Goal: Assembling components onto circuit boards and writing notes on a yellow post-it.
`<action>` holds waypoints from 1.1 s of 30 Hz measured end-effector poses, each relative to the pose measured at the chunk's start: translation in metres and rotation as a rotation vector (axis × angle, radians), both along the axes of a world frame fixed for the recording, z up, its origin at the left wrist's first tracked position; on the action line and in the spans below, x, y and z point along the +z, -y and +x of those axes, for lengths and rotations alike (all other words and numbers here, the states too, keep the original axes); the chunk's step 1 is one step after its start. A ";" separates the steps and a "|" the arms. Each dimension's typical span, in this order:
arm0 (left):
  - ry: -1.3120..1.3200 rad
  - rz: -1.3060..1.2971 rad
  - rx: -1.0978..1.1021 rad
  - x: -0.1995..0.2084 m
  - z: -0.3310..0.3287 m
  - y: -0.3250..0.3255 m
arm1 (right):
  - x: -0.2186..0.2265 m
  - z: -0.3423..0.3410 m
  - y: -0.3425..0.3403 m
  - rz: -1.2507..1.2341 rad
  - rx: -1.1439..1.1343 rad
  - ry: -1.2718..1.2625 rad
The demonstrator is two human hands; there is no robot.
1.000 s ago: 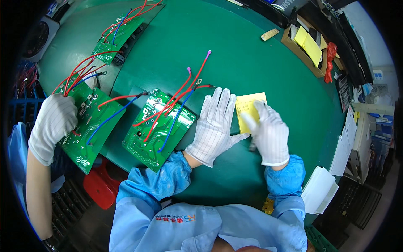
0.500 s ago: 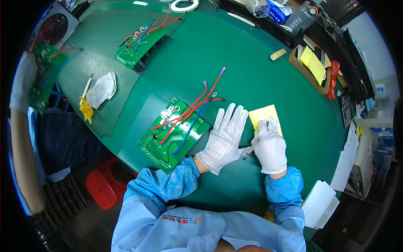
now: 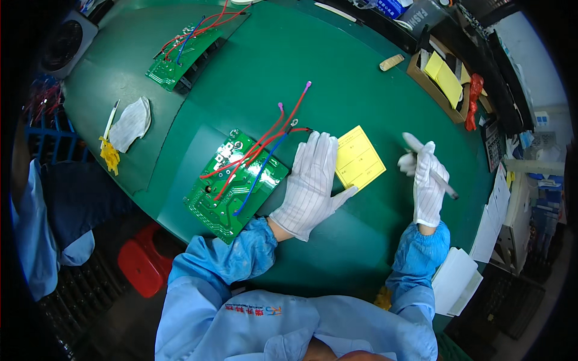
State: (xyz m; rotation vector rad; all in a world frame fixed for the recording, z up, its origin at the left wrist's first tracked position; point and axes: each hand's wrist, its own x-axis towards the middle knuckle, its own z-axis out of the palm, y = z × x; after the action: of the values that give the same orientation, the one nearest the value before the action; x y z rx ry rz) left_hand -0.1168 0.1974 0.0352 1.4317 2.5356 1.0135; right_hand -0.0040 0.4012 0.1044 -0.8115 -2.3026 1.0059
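1 yellow pad (image 3: 361,161) lies betw. L hand (image 3: 308,183) & R hand (image 3: 428,185). L hand: flat, 4 fingers straight, thumb out to pad's near corner, gripping nothing. R hand (off pad): fingers bent round 1 pen (image 3: 451,191). 2 PCBs (image 3: 232,201), both left of pad.

hands (image 3: 309,180) (image 3: 428,180): 2 | circuit boards (image 3: 224,207) (image 3: 171,73): 2 | held pen (image 3: 445,185): 1 | red stool (image 3: 139,265): 1

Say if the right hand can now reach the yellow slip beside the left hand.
Probably yes: only green tabletop shows between the right hand and the yellow slip, though that hand holds a pen, which may need shifting first.
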 end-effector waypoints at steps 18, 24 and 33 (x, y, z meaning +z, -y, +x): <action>-0.068 -0.086 -0.002 0.001 -0.013 -0.006 | -0.062 -0.049 0.015 -0.188 0.369 -0.062; -0.095 -0.105 0.033 -0.007 -0.011 -0.008 | -0.055 -0.056 0.021 -0.450 0.406 -0.094; -0.110 -0.117 -0.008 0.003 -0.014 -0.007 | -0.071 -0.042 0.011 0.110 0.476 -0.035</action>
State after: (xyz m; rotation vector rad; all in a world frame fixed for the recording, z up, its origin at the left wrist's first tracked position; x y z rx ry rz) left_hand -0.1310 0.2043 0.0387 1.5040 2.6131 0.7906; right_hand -0.0456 0.3905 0.0333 -0.1977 -2.5527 1.0592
